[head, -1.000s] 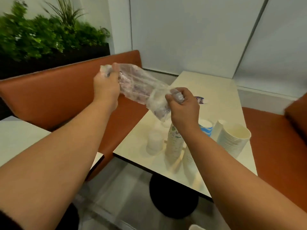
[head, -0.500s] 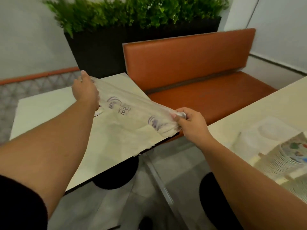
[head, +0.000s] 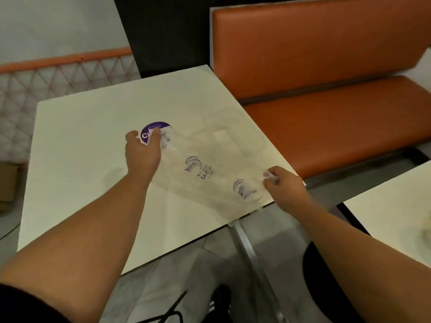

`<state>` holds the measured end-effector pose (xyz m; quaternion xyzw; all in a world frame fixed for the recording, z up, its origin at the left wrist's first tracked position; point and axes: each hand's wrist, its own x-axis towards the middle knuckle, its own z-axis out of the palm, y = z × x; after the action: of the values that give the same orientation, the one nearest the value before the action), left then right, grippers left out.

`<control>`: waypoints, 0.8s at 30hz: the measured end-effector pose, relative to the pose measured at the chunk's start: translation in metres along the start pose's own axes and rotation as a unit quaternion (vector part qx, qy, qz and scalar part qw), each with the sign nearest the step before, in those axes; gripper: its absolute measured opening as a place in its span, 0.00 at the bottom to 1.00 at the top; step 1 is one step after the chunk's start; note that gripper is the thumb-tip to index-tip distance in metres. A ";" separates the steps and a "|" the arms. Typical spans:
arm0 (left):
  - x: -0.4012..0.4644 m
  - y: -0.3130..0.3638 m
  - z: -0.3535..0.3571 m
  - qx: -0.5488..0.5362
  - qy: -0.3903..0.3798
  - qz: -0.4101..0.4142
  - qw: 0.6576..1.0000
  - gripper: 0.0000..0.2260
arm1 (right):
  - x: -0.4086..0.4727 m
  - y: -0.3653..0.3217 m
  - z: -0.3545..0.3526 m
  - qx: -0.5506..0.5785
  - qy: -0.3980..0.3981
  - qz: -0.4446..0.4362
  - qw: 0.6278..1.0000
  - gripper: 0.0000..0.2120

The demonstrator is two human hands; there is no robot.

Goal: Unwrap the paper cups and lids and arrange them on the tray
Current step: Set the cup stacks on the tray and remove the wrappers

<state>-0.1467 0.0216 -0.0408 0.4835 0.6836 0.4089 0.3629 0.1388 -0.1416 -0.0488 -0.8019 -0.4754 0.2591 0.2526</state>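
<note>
An empty clear plastic wrapper (head: pixel 205 176) with purple print is stretched low over a cream side table (head: pixel 81 159). My left hand (head: pixel 142 155) grips its far end, next to a round purple label (head: pixel 151 130). My right hand (head: pixel 284 183) pinches the near end at the table's right edge. No cups, lids or tray can be made out in this view.
An orange bench seat (head: pixel 326 117) stands right of the side table, with a dark planter box (head: pixel 163 36) behind it. The corner of a second cream table (head: pixel 391 220) shows at the right edge. A cardboard box (head: pixel 7 183) lies on the floor at left.
I have turned left, away from the table with the cups. Both hands carried the wrapper over the side table and lowered it toward the tabletop, spreading it out.
</note>
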 end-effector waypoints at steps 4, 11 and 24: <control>-0.023 -0.037 0.037 0.337 -0.112 0.312 0.881 0.32 | 0.014 0.010 0.022 -0.088 -0.059 0.014 0.994 0.12; -0.029 -0.050 0.078 0.503 -0.235 0.393 0.733 0.34 | 0.033 0.016 0.032 -0.172 -0.094 0.019 0.980 0.10; -0.014 -0.090 0.092 0.522 -0.323 0.344 0.710 0.35 | 0.014 0.009 0.109 -0.336 -0.187 -0.136 0.913 0.35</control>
<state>-0.0932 0.0095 -0.1580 0.9005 0.4150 -0.0980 0.0855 0.0781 -0.1158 -0.1375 -0.7042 -0.6773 0.1919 -0.0927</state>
